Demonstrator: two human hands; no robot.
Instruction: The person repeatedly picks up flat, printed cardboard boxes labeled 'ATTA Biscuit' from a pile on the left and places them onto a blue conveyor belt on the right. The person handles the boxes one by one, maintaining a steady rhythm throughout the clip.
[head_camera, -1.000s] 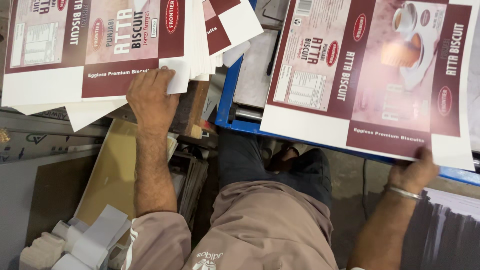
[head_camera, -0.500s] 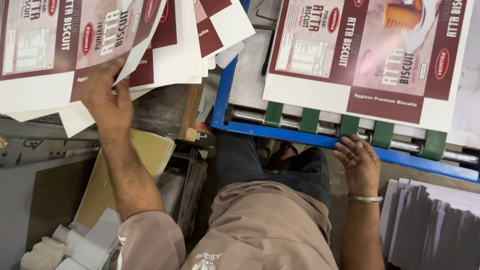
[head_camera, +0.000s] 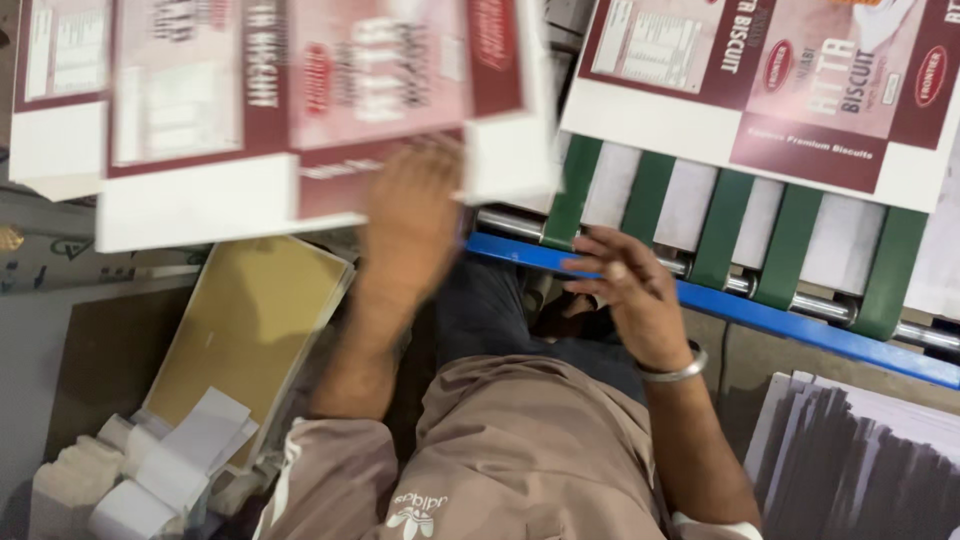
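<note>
Left arm: your forearm runs up from the lower middle of the view, bare below a tan sleeve, wrist straight. Left hand (head_camera: 412, 215): back toward the camera, blurred, fingers reaching up under the lower edge of a printed sheet (head_camera: 300, 110). They appear to pinch or press that edge, but the blur hides the fingertips, so you cannot tell the exact grip.

Right arm: your forearm rises from the lower right, with a metal bangle (head_camera: 678, 370) at the wrist. Right hand (head_camera: 625, 290): it hovers just over the blue rail (head_camera: 800, 330), fingers loosely spread and slightly curled, released, holding nothing. Whether the fingertips touch the rail cannot be told.

Printed sheet: flat carton blank, maroon and pale pink panels with white margins, upper left of the view, tilted and motion-blurred. It lies over more sheets of the same kind (head_camera: 50, 110) at the far left.

Second sheet (head_camera: 780, 90): same print, sharp, upper right, lying on green belts (head_camera: 790, 250) and metal rollers (head_camera: 920, 335) behind the blue rail, well apart from both hands.

Other items: a yellow board (head_camera: 235, 330) lower left; white paper rolls (head_camera: 150, 470) below it; a grey sheet stack (head_camera: 860, 460) lower right.
</note>
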